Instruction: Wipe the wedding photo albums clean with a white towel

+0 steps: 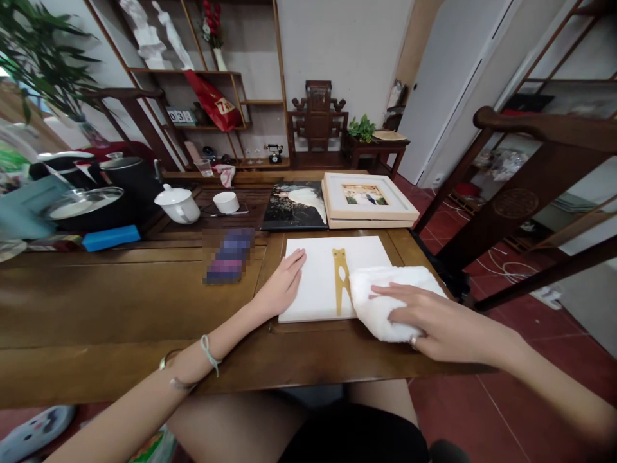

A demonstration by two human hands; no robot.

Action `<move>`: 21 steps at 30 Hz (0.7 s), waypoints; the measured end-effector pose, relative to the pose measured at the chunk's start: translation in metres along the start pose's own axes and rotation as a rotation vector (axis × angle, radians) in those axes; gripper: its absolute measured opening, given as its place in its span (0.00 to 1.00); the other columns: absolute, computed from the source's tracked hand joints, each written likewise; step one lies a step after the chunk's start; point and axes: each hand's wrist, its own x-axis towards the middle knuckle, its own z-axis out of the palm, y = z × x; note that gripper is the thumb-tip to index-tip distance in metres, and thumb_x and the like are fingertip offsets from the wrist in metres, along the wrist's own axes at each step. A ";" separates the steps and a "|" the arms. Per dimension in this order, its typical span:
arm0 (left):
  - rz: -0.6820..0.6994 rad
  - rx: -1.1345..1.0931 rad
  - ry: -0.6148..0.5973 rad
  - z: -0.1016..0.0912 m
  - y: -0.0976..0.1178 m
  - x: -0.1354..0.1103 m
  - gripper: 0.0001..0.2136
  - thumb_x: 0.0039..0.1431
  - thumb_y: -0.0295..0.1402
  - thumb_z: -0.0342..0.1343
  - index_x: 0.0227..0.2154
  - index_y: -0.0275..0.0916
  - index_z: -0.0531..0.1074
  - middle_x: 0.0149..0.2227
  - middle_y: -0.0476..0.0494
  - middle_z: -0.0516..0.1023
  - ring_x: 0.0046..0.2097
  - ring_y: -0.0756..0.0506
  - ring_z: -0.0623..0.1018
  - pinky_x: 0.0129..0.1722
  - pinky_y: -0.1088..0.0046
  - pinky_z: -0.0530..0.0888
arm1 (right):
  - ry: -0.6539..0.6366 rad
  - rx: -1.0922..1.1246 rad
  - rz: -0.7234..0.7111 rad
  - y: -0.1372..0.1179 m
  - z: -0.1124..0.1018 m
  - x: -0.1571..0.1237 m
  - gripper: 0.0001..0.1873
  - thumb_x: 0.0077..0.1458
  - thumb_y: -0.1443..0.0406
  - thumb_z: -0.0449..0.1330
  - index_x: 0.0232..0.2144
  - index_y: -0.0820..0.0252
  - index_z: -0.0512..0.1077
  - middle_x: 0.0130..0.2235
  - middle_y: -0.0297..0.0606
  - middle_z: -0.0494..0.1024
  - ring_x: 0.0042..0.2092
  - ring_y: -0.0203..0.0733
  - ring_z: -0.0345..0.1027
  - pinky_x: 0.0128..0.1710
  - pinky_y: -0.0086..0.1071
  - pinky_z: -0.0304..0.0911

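My left hand (282,286) lies flat along the left edge of a white board (313,276), fingers stretched out and holding nothing. On the board's face is a gold, bracket-like shape (338,283) with an oval opening. My right hand (429,318) grips a folded, fluffy white cloth (380,321), fingers pressing on its top. The cloth covers the board's right side and hangs over onto the table in front. What lies beneath the cloth is hidden.
Behind the board are a framed photo (366,194) on a pale box and a dark photo panel (292,207). Further left are a blurred-out dark item (230,256), a white cup (226,202), a lidded white bowl (178,204) and a blue box (110,238). A wooden chair (515,199) stands right.
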 end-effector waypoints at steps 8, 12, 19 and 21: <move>-0.006 0.012 -0.010 -0.001 0.000 0.000 0.23 0.67 0.34 0.35 0.60 0.30 0.58 0.65 0.34 0.55 0.67 0.43 0.53 0.66 0.58 0.50 | 0.155 -0.147 -0.011 0.050 0.006 0.057 0.19 0.42 0.75 0.53 0.38 0.63 0.73 0.59 0.52 0.64 0.61 0.55 0.54 0.57 0.48 0.54; -0.001 0.007 -0.009 -0.001 0.000 0.000 0.23 0.66 0.34 0.35 0.60 0.30 0.58 0.65 0.34 0.56 0.66 0.43 0.53 0.66 0.57 0.50 | 0.219 -0.182 -0.023 0.076 0.004 0.088 0.19 0.44 0.74 0.52 0.40 0.65 0.73 0.58 0.55 0.65 0.62 0.54 0.53 0.58 0.50 0.51; -0.019 0.015 -0.029 -0.002 0.001 0.000 0.23 0.66 0.33 0.34 0.60 0.30 0.57 0.65 0.33 0.55 0.66 0.42 0.53 0.65 0.57 0.50 | 0.194 -0.129 -0.079 0.080 0.008 0.078 0.22 0.41 0.75 0.51 0.40 0.64 0.72 0.61 0.54 0.62 0.64 0.52 0.48 0.62 0.55 0.43; -0.021 0.021 -0.031 -0.002 0.001 0.000 0.23 0.66 0.33 0.34 0.60 0.30 0.57 0.65 0.34 0.55 0.66 0.42 0.53 0.65 0.57 0.50 | 0.188 -0.098 -0.125 0.069 0.012 0.058 0.20 0.39 0.75 0.51 0.37 0.63 0.72 0.61 0.53 0.61 0.65 0.52 0.47 0.63 0.54 0.42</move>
